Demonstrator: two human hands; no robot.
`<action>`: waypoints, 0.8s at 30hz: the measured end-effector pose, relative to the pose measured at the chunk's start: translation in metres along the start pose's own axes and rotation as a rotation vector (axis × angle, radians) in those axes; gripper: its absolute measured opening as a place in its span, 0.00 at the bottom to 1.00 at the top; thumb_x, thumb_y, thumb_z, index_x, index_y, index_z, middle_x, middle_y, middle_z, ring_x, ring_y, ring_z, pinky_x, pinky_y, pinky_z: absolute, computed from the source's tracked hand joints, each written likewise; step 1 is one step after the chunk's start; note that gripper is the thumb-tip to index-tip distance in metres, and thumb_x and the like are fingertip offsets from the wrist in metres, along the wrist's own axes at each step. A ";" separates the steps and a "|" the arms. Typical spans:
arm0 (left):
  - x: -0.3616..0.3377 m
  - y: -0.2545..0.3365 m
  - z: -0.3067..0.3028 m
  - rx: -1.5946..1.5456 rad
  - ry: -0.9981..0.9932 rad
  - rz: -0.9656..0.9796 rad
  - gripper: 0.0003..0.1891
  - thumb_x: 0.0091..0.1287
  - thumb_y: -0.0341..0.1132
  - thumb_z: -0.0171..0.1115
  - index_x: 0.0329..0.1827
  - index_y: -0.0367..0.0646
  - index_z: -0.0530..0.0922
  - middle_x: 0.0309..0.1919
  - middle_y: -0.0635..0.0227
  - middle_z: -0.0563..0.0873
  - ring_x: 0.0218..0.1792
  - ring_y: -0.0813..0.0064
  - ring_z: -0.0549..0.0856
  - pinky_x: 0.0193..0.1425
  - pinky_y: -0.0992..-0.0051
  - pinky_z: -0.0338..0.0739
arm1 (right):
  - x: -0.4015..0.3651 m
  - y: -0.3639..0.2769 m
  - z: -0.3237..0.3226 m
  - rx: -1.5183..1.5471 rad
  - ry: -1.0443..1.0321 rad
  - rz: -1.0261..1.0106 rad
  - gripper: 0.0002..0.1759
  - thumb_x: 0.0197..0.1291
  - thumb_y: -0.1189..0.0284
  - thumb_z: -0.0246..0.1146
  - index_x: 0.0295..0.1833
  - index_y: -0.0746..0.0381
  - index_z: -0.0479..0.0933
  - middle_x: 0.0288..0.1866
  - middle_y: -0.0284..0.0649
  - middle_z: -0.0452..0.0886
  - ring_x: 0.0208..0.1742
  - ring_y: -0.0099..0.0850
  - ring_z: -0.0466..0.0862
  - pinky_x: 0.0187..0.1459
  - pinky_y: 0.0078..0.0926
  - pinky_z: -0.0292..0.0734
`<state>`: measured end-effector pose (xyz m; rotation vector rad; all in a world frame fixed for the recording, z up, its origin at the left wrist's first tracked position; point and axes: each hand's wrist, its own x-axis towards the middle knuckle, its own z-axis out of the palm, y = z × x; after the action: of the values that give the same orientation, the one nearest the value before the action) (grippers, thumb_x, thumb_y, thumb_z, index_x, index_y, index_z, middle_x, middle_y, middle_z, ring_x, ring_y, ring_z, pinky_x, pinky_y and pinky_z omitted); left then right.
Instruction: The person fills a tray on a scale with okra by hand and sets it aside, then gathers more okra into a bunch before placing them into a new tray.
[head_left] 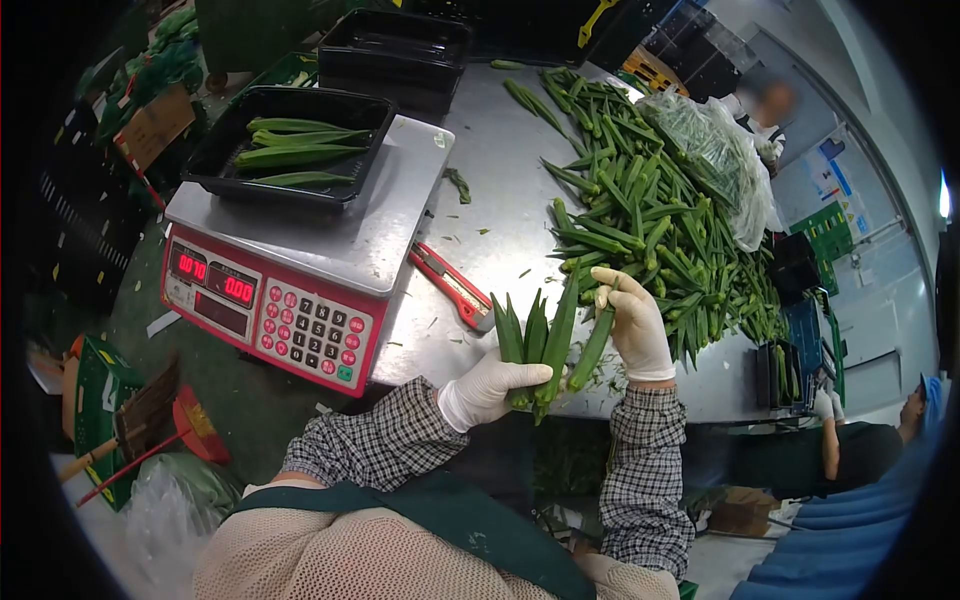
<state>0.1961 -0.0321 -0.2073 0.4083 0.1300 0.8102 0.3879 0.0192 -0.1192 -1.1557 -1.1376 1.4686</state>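
In a white glove, my left hand (492, 388) is closed around several okra pods (540, 335), which fan upward from it. My right hand (636, 328), gloved as well, pinches one okra pod (594, 350) by its upper end, just right of that bunch. Behind both hands a large heap of okra (650, 210) spreads over the metal table (480, 190). To the left stands a red scale (270, 315) with lit digits. On its plate sits a black tray (290, 190) holding several okra pods (305, 145).
A red box cutter (452, 288) lies beside the scale. Stacked black trays (395, 55) stand at the back. Clear plastic (710, 155) covers part of the heap. One person (765, 110) is across the table, another (850, 445) at the right. A broom (145, 415) and red dustpan (195, 425) are lower left.
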 end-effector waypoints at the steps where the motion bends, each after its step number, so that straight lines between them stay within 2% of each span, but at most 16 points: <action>1: -0.001 0.000 0.000 -0.006 0.002 -0.007 0.17 0.60 0.27 0.63 0.53 0.39 0.73 0.41 0.63 0.82 0.43 0.70 0.82 0.50 0.68 0.78 | 0.004 0.001 0.000 -0.016 0.011 0.011 0.19 0.58 0.77 0.50 0.54 0.72 0.70 0.32 0.31 0.75 0.32 0.18 0.73 0.34 0.11 0.68; 5: -0.002 0.001 0.002 0.004 0.038 -0.001 0.17 0.60 0.27 0.62 0.52 0.38 0.73 0.41 0.62 0.82 0.42 0.68 0.83 0.49 0.68 0.79 | 0.026 0.007 -0.007 -0.093 0.005 0.096 0.20 0.60 0.74 0.54 0.57 0.69 0.70 0.32 0.31 0.76 0.29 0.15 0.72 0.28 0.10 0.68; 8: -0.002 0.000 -0.001 0.025 0.033 0.014 0.18 0.60 0.27 0.63 0.53 0.38 0.73 0.42 0.62 0.82 0.42 0.68 0.83 0.49 0.68 0.79 | 0.023 0.001 0.016 -0.448 0.261 -0.051 0.22 0.61 0.71 0.55 0.58 0.73 0.69 0.35 0.33 0.77 0.31 0.17 0.72 0.32 0.12 0.68; 9: -0.001 -0.001 -0.001 0.035 0.030 0.022 0.18 0.59 0.27 0.63 0.53 0.38 0.73 0.42 0.62 0.81 0.42 0.69 0.83 0.48 0.68 0.79 | 0.018 -0.001 0.020 -0.541 0.293 -0.109 0.25 0.61 0.69 0.57 0.60 0.73 0.67 0.38 0.35 0.79 0.29 0.16 0.72 0.30 0.12 0.68; 12: 0.001 -0.004 -0.004 0.054 0.019 0.061 0.18 0.60 0.29 0.63 0.53 0.39 0.72 0.42 0.64 0.81 0.42 0.71 0.82 0.48 0.70 0.78 | -0.010 -0.014 0.033 -0.488 0.084 -0.024 0.25 0.61 0.70 0.57 0.61 0.72 0.67 0.40 0.36 0.78 0.29 0.16 0.72 0.31 0.12 0.68; 14: 0.004 -0.005 -0.004 0.075 0.006 0.093 0.17 0.60 0.28 0.62 0.52 0.38 0.72 0.41 0.64 0.81 0.41 0.73 0.82 0.46 0.73 0.78 | -0.027 -0.009 0.042 -0.368 -0.046 0.067 0.24 0.59 0.74 0.58 0.61 0.70 0.67 0.40 0.34 0.78 0.30 0.17 0.73 0.34 0.12 0.70; 16: 0.005 -0.006 -0.001 0.110 -0.009 0.125 0.14 0.61 0.27 0.60 0.50 0.36 0.73 0.39 0.64 0.81 0.38 0.75 0.81 0.42 0.77 0.78 | -0.033 0.011 0.039 -0.303 -0.049 0.075 0.25 0.57 0.75 0.63 0.60 0.68 0.68 0.37 0.32 0.78 0.35 0.16 0.75 0.35 0.13 0.71; 22: 0.001 0.003 0.008 0.062 -0.003 0.100 0.18 0.62 0.30 0.59 0.54 0.35 0.72 0.46 0.64 0.80 0.44 0.77 0.80 0.46 0.77 0.78 | -0.033 0.021 0.026 0.016 -0.090 0.097 0.23 0.60 0.69 0.62 0.57 0.71 0.69 0.38 0.37 0.79 0.32 0.20 0.75 0.34 0.14 0.70; 24: 0.004 -0.001 0.001 0.089 -0.011 0.088 0.21 0.61 0.35 0.59 0.57 0.37 0.71 0.48 0.62 0.80 0.45 0.74 0.80 0.48 0.73 0.77 | -0.032 0.023 0.024 0.104 -0.118 0.098 0.23 0.60 0.69 0.61 0.57 0.71 0.69 0.39 0.39 0.80 0.34 0.21 0.76 0.34 0.14 0.71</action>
<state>0.1997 -0.0305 -0.2063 0.5047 0.1391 0.8906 0.3657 -0.0186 -0.1339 -1.0784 -1.0829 1.6700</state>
